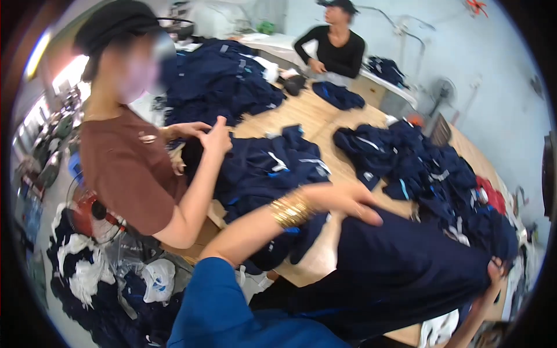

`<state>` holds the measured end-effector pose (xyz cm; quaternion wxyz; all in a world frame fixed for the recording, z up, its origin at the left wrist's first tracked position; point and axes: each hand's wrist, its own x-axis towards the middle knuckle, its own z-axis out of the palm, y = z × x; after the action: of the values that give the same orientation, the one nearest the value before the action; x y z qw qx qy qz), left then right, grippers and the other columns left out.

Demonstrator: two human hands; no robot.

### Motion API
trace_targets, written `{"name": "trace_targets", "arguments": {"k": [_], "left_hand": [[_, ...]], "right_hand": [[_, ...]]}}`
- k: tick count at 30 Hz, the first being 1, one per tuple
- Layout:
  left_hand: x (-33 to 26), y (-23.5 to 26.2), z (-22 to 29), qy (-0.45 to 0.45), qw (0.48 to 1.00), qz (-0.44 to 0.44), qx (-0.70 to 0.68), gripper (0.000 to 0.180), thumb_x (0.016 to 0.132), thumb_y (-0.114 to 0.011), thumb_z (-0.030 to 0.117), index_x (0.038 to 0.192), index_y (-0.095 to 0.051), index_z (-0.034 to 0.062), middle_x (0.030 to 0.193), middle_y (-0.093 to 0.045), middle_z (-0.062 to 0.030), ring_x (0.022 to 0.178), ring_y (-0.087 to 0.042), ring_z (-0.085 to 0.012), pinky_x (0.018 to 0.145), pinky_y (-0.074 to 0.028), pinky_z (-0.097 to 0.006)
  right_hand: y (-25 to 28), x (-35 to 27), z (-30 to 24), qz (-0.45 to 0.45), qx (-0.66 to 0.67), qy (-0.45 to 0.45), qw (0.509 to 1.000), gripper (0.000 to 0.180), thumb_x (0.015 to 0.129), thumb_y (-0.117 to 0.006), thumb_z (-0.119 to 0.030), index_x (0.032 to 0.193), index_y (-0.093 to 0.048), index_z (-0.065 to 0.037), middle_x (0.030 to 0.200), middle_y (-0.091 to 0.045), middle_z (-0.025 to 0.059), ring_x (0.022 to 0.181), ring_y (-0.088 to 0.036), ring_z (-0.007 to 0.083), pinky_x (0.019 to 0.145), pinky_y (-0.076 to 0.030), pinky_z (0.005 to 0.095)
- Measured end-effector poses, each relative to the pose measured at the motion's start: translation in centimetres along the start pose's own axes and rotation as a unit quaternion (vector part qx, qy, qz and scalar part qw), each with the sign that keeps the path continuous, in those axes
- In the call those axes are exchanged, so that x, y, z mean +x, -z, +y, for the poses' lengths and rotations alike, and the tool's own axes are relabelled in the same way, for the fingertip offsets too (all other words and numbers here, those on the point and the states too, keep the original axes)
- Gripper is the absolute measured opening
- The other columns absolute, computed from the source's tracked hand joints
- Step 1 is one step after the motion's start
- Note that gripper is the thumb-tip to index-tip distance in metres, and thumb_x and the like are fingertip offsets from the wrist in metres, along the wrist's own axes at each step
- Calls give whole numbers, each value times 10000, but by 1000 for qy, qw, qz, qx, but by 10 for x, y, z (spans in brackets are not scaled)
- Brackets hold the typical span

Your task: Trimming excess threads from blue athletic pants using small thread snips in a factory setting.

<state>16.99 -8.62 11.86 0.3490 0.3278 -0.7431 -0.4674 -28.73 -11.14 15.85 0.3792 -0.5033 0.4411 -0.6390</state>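
Note:
A dark navy garment (406, 264) stretches across the front right, over the table's near edge and toward my body. Its exact kind is hard to make out. My right hand (496, 274) grips its far right end, fingers closed on the cloth. Above its left part is my left hand (342, 200), blurred by motion, with a stack of gold bangles (291, 210) on the wrist. The left fingers reach out to the right, thumb apart, with nothing visible between them; contact with the cloth is unclear.
Heaps of navy garments lie on the wooden table (310, 110), including a right pile (418, 159) and a middle pile (267, 165). A co-worker in brown (130, 168) stands close on my left; another in black (336, 52) is at the back. Cloth heaps (87, 269) cover the floor at left.

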Motion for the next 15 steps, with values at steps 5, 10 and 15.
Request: {"name": "trace_targets", "arguments": {"k": [5,10,15], "left_hand": [[-24,34,20,30,989,117,88,317,789,-631,244,621,-476,23,571,-353,38,543,-309,-54,481,-268,-235],[-30,44,11,32,992,120,-22,283,807,-641,190,632,-492,24,583,-361,89,558,-291,-7,487,-237,-198],[-34,43,19,29,991,129,-11,262,813,-631,188,647,-511,24,600,-368,87,569,-293,-13,505,-245,-197]], "right_hand": [[-26,-7,-24,1,-16,-26,1000,441,664,-644,-24,1083,-506,-37,966,-562,40,929,-533,164,878,-388,284],[-55,-17,-40,11,-67,-32,997,328,618,-679,-51,910,-532,-33,806,-527,1,743,-524,103,721,-424,234],[-62,-22,-47,26,-69,-16,997,271,622,-685,-54,858,-555,-26,759,-551,4,673,-532,92,659,-427,212]]}}
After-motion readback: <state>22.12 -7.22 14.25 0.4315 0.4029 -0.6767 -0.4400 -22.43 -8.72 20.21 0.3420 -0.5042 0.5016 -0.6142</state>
